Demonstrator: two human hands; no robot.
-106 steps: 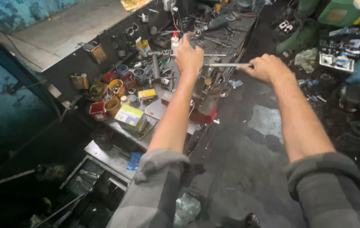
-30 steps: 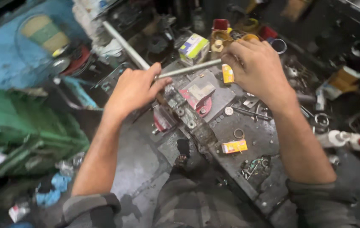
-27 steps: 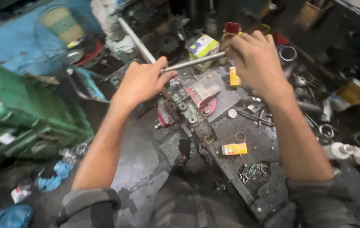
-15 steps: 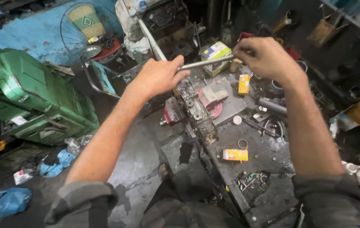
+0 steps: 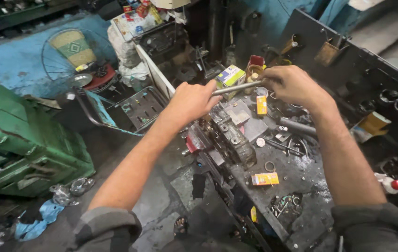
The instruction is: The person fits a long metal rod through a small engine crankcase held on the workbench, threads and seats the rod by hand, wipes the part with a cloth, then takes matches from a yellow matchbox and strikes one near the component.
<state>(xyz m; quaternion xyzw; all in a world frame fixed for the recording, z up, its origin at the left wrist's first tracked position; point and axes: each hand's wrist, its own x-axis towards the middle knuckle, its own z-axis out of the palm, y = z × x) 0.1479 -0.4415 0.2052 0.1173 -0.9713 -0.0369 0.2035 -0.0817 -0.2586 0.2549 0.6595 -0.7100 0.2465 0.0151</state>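
Head view
Left hand [image 5: 190, 100]: clenching one end of a steel bar [image 5: 236, 87], fist over the vise [image 5: 229, 135].
Right hand [image 5: 292, 84]: closing around the bar's other end, fingers wrapped over it.
Bar: lying roughly level, spanning between both hands just above the vise; a grip at each end is giving leverage, so it looks like it is being turned or pushed as a handle.
Vise: sitting at the near-left edge of the bench [image 5: 301, 186], dark and greasy, jaws facing up under the bar.
Green-yellow box [image 5: 230, 75]: standing just behind the vise, near the bar, upright, with a white face.
Small yellow pack [image 5: 261, 105]: lying right of the vise, upright on the bench.
Flat yellow-orange carton [image 5: 265, 178]: resting in front of the vise, near the bench's near edge.
Red tin [image 5: 256, 61]: sitting behind the green-yellow box.
Washers [image 5: 269, 165]: scattered right of the vise.
White bottle [image 5: 389, 183]: red cap, lying far right of the vise.
Green machine [image 5: 17, 135]: standing on the floor well left of the vise.
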